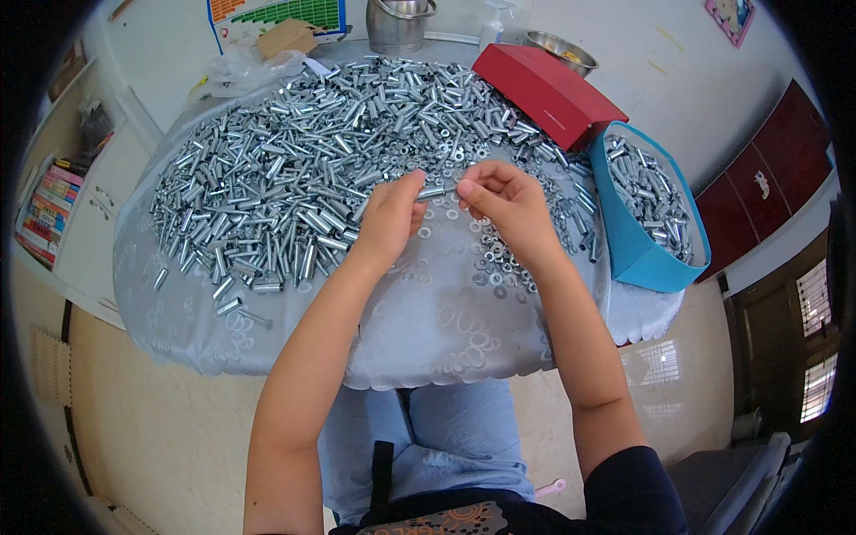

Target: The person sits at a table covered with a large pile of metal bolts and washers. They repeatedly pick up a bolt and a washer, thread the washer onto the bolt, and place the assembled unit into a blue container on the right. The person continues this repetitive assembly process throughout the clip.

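Observation:
A short silver expansion bolt (435, 191) spans the gap between my hands over the near side of the heap. My left hand (390, 218) is closed on its left end, thumb and fingers pressed together. The fingertips of my right hand (512, 210) pinch its right end; whether a washer or nut is also between them is too small to tell. Around and beyond my hands spreads a big heap of metal sleeves and bolts (294, 165). Loose flat washers (501, 266) lie beside my right wrist, with more just beyond my fingers.
A blue fabric bin (635, 254) full of metal pieces stands at the right edge of the cloth-covered table (419, 339). Behind it lies a red box (551, 89). Along the back are a metal bucket (397, 27), a steel bowl (562, 52), a spray bottle (492, 27) and a plastic bag (254, 67).

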The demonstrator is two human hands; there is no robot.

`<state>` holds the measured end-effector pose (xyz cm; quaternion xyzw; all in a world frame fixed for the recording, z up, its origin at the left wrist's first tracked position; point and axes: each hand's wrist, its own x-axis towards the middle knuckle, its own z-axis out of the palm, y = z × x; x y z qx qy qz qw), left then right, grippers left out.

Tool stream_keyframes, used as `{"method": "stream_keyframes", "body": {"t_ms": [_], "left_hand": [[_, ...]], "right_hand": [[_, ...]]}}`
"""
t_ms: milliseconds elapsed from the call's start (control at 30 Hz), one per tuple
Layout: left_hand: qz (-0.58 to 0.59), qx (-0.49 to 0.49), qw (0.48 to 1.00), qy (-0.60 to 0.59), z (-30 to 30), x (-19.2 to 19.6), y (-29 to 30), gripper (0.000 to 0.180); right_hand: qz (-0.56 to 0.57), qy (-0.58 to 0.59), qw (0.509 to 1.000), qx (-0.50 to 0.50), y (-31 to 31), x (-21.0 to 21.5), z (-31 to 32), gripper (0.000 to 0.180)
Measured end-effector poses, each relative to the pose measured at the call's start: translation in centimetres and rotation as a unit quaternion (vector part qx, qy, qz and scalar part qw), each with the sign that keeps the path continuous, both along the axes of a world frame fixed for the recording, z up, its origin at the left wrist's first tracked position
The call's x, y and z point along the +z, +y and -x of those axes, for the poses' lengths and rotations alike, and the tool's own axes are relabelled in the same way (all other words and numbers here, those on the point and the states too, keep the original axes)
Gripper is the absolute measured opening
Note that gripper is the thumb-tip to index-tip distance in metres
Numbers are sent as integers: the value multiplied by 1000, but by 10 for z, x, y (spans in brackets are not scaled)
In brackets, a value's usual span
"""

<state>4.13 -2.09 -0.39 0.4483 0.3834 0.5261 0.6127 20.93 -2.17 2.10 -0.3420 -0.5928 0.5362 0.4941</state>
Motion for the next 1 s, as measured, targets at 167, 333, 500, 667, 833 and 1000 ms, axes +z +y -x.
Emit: {"method": "stream_keyframes", "body": {"t_ms": [167,333,500,667,833,1000], "left_hand": [[12,-23,1000,2,-1,4,-1,38],[36,-18,999,-18,-1,2,0,38],[51,14,998,-15,-3,2,0,38],[43,-38,998,-6,-3,6,-3,39],[34,-9,999,-3,-4,6,-4,39],[46,-14,999,-19,1,4,0,40]], "right_hand": [[6,16,1000,5,-2,3,0,13],[-27,-41,998,-25,-2,0,3,15],[-59,-37,997,-13,-6,-2,10,16],[-41,-27,999,12,-6,-4,8,19],[-28,-36,999,28,-11,5,7,20],[-17,-24,999,41,-12,8,6,22]]}}
